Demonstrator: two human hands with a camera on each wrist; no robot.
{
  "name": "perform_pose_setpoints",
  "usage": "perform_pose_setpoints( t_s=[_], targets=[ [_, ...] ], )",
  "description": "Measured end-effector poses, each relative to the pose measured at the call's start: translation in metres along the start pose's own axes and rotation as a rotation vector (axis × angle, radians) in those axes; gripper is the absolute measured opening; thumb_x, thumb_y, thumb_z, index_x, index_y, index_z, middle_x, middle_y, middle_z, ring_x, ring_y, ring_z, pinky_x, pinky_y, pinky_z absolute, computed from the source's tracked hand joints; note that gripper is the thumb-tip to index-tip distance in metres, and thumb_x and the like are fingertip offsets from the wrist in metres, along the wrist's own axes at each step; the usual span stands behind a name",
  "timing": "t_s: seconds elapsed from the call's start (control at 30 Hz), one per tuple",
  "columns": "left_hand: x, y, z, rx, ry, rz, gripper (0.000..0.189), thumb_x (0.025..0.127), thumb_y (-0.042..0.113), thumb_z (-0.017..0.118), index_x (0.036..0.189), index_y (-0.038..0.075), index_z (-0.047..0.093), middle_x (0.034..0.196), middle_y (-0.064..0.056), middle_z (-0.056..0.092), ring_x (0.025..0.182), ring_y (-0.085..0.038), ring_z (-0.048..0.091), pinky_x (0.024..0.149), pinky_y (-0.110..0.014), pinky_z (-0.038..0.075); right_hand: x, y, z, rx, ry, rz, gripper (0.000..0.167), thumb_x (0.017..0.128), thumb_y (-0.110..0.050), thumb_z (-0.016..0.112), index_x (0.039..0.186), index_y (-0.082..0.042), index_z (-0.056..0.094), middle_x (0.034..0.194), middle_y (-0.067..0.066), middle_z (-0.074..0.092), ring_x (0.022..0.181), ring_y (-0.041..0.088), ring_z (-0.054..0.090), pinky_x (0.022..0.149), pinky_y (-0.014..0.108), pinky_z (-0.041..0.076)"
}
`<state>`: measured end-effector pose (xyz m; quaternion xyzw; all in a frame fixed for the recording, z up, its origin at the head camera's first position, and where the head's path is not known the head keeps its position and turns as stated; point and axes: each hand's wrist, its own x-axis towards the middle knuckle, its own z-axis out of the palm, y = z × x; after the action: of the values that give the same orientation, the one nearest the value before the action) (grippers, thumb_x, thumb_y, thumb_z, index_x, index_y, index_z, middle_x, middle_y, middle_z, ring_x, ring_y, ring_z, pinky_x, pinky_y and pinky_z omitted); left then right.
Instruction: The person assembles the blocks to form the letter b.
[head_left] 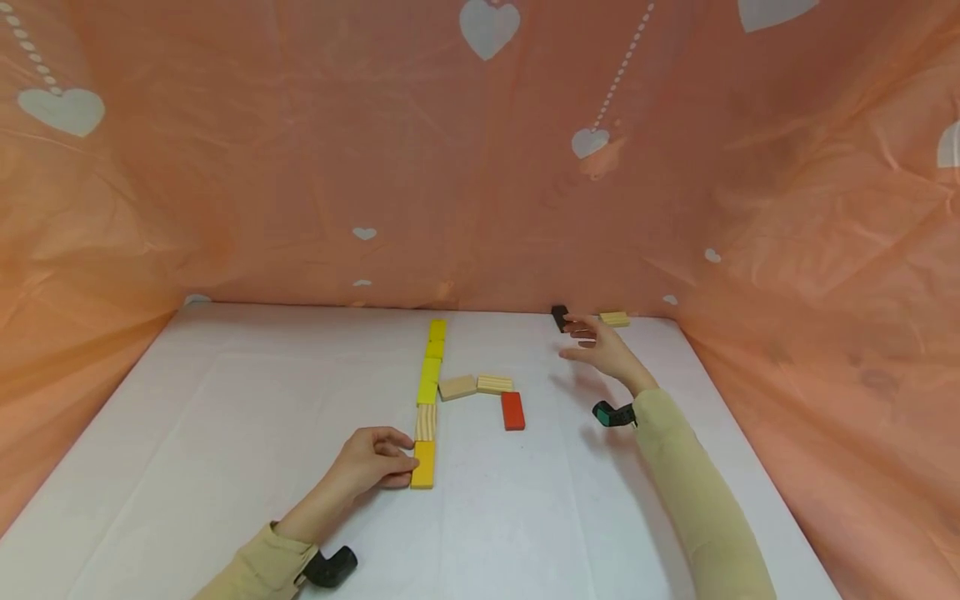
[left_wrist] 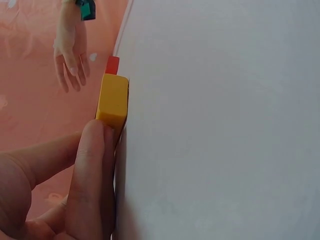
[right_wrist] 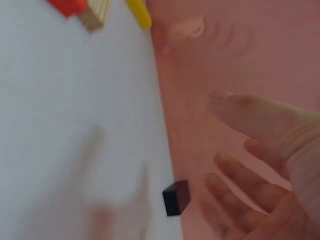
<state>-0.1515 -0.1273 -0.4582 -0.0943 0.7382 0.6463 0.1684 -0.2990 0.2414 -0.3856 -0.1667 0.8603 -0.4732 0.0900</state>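
My left hand (head_left: 375, 458) touches the left side of a yellow-orange block (head_left: 423, 465), at the near end of a column of blocks; its fingertips meet the block's end face in the left wrist view. Above that block lie a striped wooden block (head_left: 426, 422) and several bright yellow blocks (head_left: 429, 379). At the far right, my right hand (head_left: 603, 348) hovers by a black block (head_left: 558, 317) near the table's back edge. The right wrist view shows its fingers spread, apart from the black block (right_wrist: 176, 198), holding nothing.
A plain wooden block (head_left: 457, 387) and a striped one (head_left: 495, 384) run right from the column to a red block (head_left: 513, 412). Another striped wooden block (head_left: 615, 319) lies behind my right hand. An orange curtain (head_left: 300, 167) borders the white table (head_left: 247, 400).
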Motion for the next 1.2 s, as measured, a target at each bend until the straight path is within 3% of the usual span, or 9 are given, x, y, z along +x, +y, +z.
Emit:
perform_pose_setpoints(
  t_s=[0.07,0.3,0.6,0.8,1.2],
  targets=[
    [0.000,0.000,0.000,0.007,0.001,0.003,0.027,0.077,-0.007,0.075,0.101,-0.007,0.063,0.077,-0.013,0.060,0.063,-0.020,0.065,0.062,-0.033,0.060,0.004,0.002,-0.003,-0.030,0.013,0.002,0.069,0.085,-0.003,0.072,0.140,0.010,0.034,0.138,0.030,0.042,0.127,0.045,0.038,0.108,0.056,0.032],
    [0.002,-0.001,-0.003,-0.003,-0.026,0.005,0.028,0.077,-0.006,0.075,0.102,-0.007,0.062,0.077,-0.013,0.061,0.063,-0.019,0.065,0.063,-0.032,0.060,0.032,0.038,-0.012,-0.102,0.048,-0.003,0.067,0.086,-0.012,0.073,0.139,0.007,0.038,0.140,0.025,0.042,0.129,0.040,0.038,0.110,0.053,0.031],
    [0.000,0.001,-0.003,-0.007,-0.029,0.009,0.028,0.078,-0.005,0.075,0.103,-0.008,0.061,0.076,-0.013,0.060,0.064,-0.019,0.065,0.063,-0.033,0.060,0.051,0.053,-0.007,-0.114,0.120,0.085,0.065,0.085,-0.009,0.073,0.139,0.004,0.040,0.140,0.023,0.042,0.128,0.039,0.039,0.109,0.049,0.034],
    [0.001,0.002,0.000,0.007,-0.013,0.010,0.029,0.076,-0.007,0.075,0.102,-0.008,0.062,0.077,-0.012,0.060,0.064,-0.020,0.066,0.062,-0.035,0.060,0.059,0.062,-0.004,-0.108,0.161,0.099,0.066,0.083,-0.008,0.074,0.138,0.004,0.040,0.138,0.024,0.043,0.125,0.040,0.042,0.106,0.049,0.038],
    [0.000,0.000,-0.001,0.004,-0.024,0.002,0.030,0.077,-0.007,0.075,0.103,-0.008,0.062,0.078,-0.013,0.060,0.065,-0.021,0.066,0.062,-0.035,0.060,0.070,0.064,0.005,-0.118,0.220,0.127,0.062,0.088,-0.001,0.066,0.141,0.005,0.035,0.137,0.028,0.040,0.121,0.044,0.044,0.101,0.051,0.042]
  ],
)
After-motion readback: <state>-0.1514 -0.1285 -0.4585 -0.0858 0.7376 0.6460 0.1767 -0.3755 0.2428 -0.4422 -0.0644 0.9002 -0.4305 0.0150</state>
